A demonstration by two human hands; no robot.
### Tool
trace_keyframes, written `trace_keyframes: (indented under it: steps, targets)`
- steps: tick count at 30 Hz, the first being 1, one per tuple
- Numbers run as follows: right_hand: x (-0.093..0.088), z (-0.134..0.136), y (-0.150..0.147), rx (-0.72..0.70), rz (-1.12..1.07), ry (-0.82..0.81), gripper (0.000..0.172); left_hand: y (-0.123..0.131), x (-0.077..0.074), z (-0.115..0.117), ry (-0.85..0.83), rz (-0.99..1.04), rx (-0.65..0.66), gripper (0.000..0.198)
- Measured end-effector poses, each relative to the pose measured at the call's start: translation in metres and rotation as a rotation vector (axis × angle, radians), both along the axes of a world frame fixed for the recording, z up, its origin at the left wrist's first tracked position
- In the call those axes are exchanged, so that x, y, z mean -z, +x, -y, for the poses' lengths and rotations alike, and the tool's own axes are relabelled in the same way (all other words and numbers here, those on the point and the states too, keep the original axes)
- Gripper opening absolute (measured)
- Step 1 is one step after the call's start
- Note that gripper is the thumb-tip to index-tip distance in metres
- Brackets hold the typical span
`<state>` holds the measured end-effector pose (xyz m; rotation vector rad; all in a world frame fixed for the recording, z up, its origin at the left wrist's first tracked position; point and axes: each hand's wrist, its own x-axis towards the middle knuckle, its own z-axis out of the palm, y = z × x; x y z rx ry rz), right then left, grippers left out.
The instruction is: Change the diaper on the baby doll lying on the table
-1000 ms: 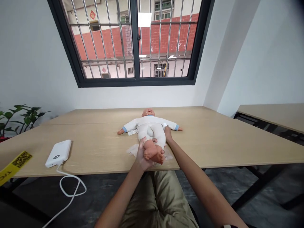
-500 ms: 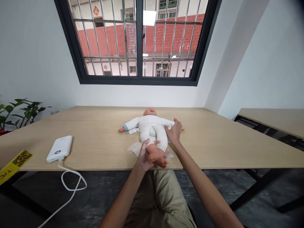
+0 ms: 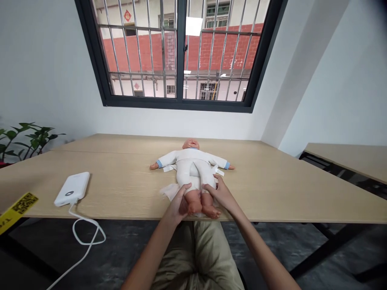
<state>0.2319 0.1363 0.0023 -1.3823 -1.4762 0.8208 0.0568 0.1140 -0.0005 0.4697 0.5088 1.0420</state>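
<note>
A baby doll [image 3: 191, 167] in a white suit with blue cuffs lies on its back on the wooden table [image 3: 127, 189], head towards the window and bare feet at the near edge. My left hand [image 3: 178, 203] is wrapped round the doll's left lower leg. My right hand [image 3: 220, 192] grips the other lower leg at the hem of the white trouser. A thin white sheet [image 3: 169, 191] lies under the doll's legs, sticking out to the left.
A white power bank [image 3: 71, 188] lies on the table at the left, its white cable [image 3: 84, 237] looping off the front edge. A potted plant [image 3: 27, 139] stands at the far left. A second table [image 3: 350, 159] stands to the right. A barred window [image 3: 181, 52] is behind.
My right hand has come back from beside the doll's waist and arm to its lower leg. The doll's raised feet have come down to the table edge.
</note>
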Motion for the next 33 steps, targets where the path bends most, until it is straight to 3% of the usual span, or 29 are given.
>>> trace_keyframes:
  steps: [4,9,14,17,18,20,22,24,28,30,33]
  targets:
    - [-0.013,-0.002,0.024,0.072,0.173,0.012,0.058,-0.033,-0.014,0.0,0.104,-0.211,-0.135,0.007]
    - [-0.028,0.003,0.047,0.073,0.442,-0.03,0.05,-0.073,-0.028,-0.004,0.171,-0.348,-0.238,0.016]
    - [-0.031,-0.001,0.05,0.178,0.727,-0.006,0.05,-0.075,-0.022,-0.008,0.194,-0.394,-0.243,0.024]
    - [-0.025,0.001,0.043,0.303,0.972,0.209,0.043,-0.07,-0.015,-0.013,0.226,-0.4,-0.229,0.026]
    - [-0.021,0.003,0.04,0.28,1.034,0.31,0.042,-0.069,-0.012,-0.015,0.246,-0.419,-0.214,0.027]
    - [-0.011,0.008,0.033,0.077,1.093,0.477,0.049,-0.068,-0.007,-0.019,0.285,-0.459,-0.173,0.028]
    - [0.0,0.014,0.025,-0.189,1.093,0.553,0.056,-0.068,-0.002,-0.022,0.294,-0.472,-0.137,0.031]
    - [0.008,0.019,0.018,-0.322,1.079,0.561,0.062,-0.066,0.001,-0.025,0.266,-0.463,-0.13,0.036]
    - [0.011,0.02,0.006,-0.358,1.074,0.512,0.073,-0.061,0.003,-0.028,0.206,-0.415,-0.138,0.047]
    - [0.008,0.017,0.002,-0.354,1.06,0.488,0.069,-0.06,0.004,-0.03,0.23,-0.411,-0.145,0.048]
    - [0.003,0.013,-0.001,-0.341,0.976,0.482,0.061,-0.062,0.007,-0.037,0.352,-0.502,-0.268,0.053]
